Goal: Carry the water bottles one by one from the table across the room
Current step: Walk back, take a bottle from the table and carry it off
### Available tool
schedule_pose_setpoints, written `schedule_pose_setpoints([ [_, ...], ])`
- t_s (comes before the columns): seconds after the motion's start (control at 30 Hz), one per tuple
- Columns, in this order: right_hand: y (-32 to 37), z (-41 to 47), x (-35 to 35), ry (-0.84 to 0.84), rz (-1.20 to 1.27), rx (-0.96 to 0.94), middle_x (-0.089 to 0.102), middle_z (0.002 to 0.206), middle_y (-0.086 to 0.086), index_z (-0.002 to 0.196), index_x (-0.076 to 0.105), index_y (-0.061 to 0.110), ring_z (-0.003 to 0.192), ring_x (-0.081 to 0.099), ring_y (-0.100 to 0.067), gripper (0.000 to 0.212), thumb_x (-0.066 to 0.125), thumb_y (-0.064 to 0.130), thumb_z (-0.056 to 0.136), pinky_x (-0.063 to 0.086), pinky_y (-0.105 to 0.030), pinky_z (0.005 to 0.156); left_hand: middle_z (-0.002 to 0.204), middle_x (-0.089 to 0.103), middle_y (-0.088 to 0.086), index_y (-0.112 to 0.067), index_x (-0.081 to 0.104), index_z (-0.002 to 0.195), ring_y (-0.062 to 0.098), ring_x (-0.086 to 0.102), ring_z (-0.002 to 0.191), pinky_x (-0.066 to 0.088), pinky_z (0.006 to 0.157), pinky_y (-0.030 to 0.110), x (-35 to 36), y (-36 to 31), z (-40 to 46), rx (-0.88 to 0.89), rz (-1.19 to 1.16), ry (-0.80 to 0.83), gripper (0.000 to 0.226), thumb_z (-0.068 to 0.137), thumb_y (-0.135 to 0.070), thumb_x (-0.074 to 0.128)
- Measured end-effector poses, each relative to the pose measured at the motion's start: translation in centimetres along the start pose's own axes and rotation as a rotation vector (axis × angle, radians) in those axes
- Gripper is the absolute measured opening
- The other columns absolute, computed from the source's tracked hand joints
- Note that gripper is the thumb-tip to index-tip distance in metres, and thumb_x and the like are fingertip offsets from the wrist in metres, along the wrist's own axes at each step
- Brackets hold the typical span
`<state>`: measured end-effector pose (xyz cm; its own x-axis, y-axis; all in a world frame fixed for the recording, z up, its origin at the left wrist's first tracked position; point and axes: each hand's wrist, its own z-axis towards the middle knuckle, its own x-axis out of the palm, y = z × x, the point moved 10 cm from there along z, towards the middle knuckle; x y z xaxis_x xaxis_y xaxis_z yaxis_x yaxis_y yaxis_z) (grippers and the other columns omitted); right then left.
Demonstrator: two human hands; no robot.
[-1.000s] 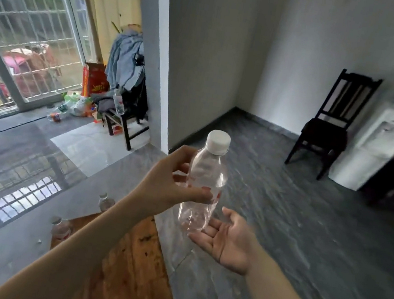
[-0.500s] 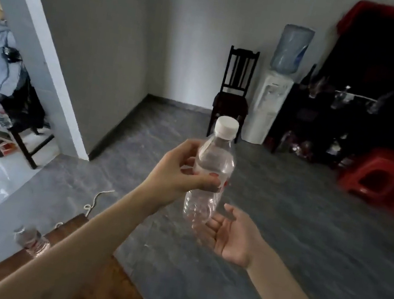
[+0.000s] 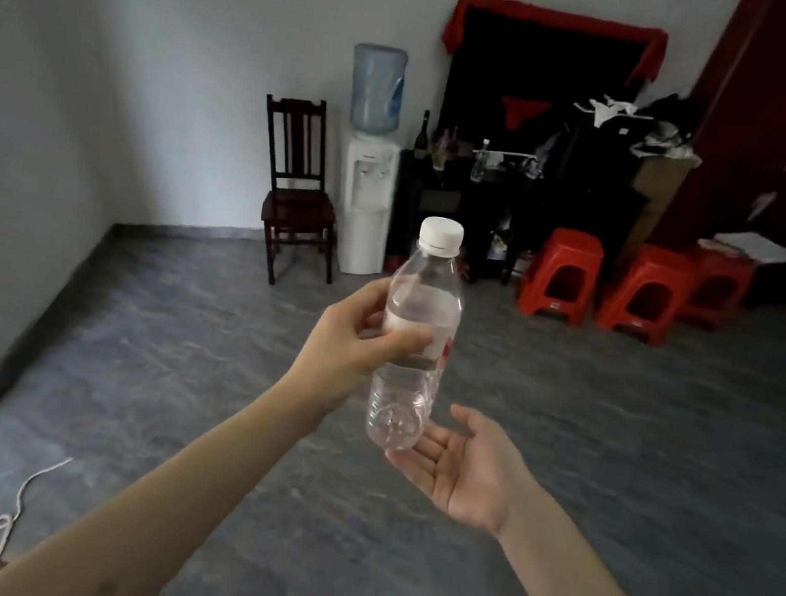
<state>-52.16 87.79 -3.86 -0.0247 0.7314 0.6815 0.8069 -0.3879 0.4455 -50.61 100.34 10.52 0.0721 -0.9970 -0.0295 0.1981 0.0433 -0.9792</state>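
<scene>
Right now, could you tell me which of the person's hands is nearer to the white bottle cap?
Left. The left hand grips the water bottle round its label, just below the white cap; the open right hand sits palm-up under the base.

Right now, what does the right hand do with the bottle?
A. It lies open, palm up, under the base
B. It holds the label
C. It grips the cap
A: the right hand lies open, palm up, below the bottle; the left hand grips its middle.

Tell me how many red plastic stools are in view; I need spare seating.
3. All stand in a row on the floor by the far wall: one beside the dark cabinet, the second right of it, the third farthest right, partly hidden.
</scene>
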Motion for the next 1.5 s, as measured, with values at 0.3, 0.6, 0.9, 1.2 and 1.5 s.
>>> schedule_pose_setpoints([
  [0.3, 6.7, -3.7, -6.5, 0.012, 0.025, -0.043, 0.063, 0.125, -0.032, 0.132, 0.05, -0.014, 0.103, 0.07, -0.041, 0.061, 0.035, 0.038, 0.104, 0.061, -0.046, 0.08, 0.112, 0.077, -0.003, -0.031, 0.066, 0.124, 0.016, 0.071, 0.109, 0.055, 0.099, 0.035, 10.0, -0.5, 3.5, 0.008, 0.044, 0.083, 0.049, 0.076, -0.03, 0.078],
  [0.6, 10.6, -3.0, -8.7, 0.025, 0.052, -0.044, 0.064, 0.123, -0.033, 0.131, 0.051, -0.015, 0.101, 0.071, -0.042, 0.061, 0.034, 0.038, 0.105, 0.06, -0.047, 0.081, 0.114, 0.076, -0.007, -0.033, 0.064, 0.13, 0.011, 0.07, 0.11, 0.052, 0.098, 0.029, 13.5, 0.2, 7.6, -0.009, 0.086, 0.11, 0.058, 0.073, -0.033, 0.079],
  [0.9, 16.9, 2.0, -7.8, 0.006, 0.005, -0.044, 0.065, 0.123, -0.031, 0.13, 0.053, -0.014, 0.098, 0.072, -0.04, 0.062, 0.032, 0.039, 0.105, 0.058, -0.045, 0.085, 0.113, 0.077, -0.005, -0.029, 0.065, 0.13, 0.01, 0.072, 0.107, 0.054, 0.092, 0.025, 12.4, 1.7, 15.7, -0.007, 0.055, 0.079, 0.056, 0.076, -0.031, 0.078],
  [1.2, 25.9, 9.7, -4.0, -0.005, -0.041, -0.088, 0.063, 0.126, -0.032, 0.131, 0.051, -0.015, 0.123, 0.06, -0.04, 0.064, 0.031, 0.04, 0.105, 0.056, -0.043, 0.09, 0.111, 0.077, -0.002, -0.017, 0.066, 0.131, 0.009, 0.073, 0.103, 0.056, 0.085, 0.02, 9.1, 2.3, 27.9, 0.027, 0.061, 0.075, 0.044, 0.088, -0.017, 0.077],
  [1.5, 33.2, 16.5, -1.5, -0.004, -0.056, -0.115, 0.064, 0.125, -0.031, 0.131, 0.051, -0.015, 0.121, 0.061, -0.039, 0.064, 0.032, 0.04, 0.105, 0.057, -0.042, 0.089, 0.112, 0.077, -0.002, -0.019, 0.066, 0.13, 0.01, 0.072, 0.105, 0.056, 0.088, 0.024, 7.3, 3.0, 37.8, 0.062, 0.072, 0.088, 0.052, 0.081, -0.029, 0.079],
])
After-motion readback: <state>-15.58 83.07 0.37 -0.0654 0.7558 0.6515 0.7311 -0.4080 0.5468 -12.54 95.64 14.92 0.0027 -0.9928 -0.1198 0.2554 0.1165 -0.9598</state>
